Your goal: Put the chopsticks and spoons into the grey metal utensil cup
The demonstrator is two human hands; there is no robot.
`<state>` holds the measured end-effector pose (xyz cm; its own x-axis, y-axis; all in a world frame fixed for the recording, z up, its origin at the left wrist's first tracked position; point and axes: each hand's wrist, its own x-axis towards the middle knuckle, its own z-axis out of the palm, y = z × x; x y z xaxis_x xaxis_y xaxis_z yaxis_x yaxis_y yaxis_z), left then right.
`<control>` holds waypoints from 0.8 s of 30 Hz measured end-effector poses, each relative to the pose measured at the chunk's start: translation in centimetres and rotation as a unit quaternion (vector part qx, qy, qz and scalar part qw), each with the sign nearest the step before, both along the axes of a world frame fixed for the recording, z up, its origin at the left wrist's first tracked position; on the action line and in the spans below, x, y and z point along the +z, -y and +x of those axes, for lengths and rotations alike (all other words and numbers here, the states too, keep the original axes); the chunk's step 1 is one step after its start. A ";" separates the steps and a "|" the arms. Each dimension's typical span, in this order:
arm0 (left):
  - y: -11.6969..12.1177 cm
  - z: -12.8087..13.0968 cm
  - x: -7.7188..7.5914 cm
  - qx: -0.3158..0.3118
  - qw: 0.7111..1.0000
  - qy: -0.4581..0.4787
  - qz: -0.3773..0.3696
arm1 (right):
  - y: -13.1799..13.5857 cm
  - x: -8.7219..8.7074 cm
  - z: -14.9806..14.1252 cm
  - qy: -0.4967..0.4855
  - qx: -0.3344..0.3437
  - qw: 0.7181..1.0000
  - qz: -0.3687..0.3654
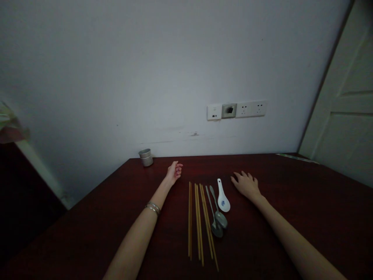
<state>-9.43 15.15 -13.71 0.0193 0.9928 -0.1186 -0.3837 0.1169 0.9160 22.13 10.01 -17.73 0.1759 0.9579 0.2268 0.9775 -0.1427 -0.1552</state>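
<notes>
Both my forearms lie stretched out on a dark red-brown table [291, 194]. My left hand [174, 172] rests on its side left of the cutlery, fingers loosely curled, with nothing visible in it. A silver bracelet [153, 207] circles that wrist. My right hand [246, 183] lies palm down with fingers spread, just right of a white ceramic spoon [223, 196] with a blue mark. Between my arms lie several wooden chopsticks [201, 221] side by side. Two metal spoons [217, 217] lie beside them, bowls toward me.
A small metal cup [146, 157] stands at the table's far left edge against the white wall. Wall sockets [236, 110] sit above the table. A white door [346, 116] is at the right. A dark area [26, 194] drops off left of the table.
</notes>
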 end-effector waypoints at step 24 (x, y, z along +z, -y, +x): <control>-3.6 -17.8 8.8 0.413 0.702 -0.580 0.024 | -1.0 -1.6 0.9 0.035 -0.004 0.999 0.002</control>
